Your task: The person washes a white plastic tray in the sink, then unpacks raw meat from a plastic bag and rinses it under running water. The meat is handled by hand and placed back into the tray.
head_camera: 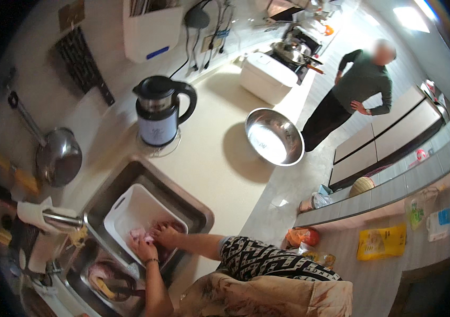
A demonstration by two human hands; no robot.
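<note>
A white plastic basin [134, 202] stands in the stainless steel sink [193, 206], with reddish liquid and pieces of pale pink raw meat [137, 233] in it. My left hand [144, 249], a dark bracelet at its wrist, is on the meat at the basin's near side. Close beside it, my right hand [164, 237] reaches into the basin, its fingers spread against the meat or the liquid. Whether either hand grips a piece cannot be made out. In the second sink bowl lies a roundish vessel [110, 277] with something yellow across it.
An electric kettle [157, 115] and a steel bowl [274, 136] stand on the counter. Farther along are a white lidded appliance [268, 75] and a stove with pans [292, 51]. The faucet [62, 218] is left of the basin. A person [359, 87] stands beyond the counter.
</note>
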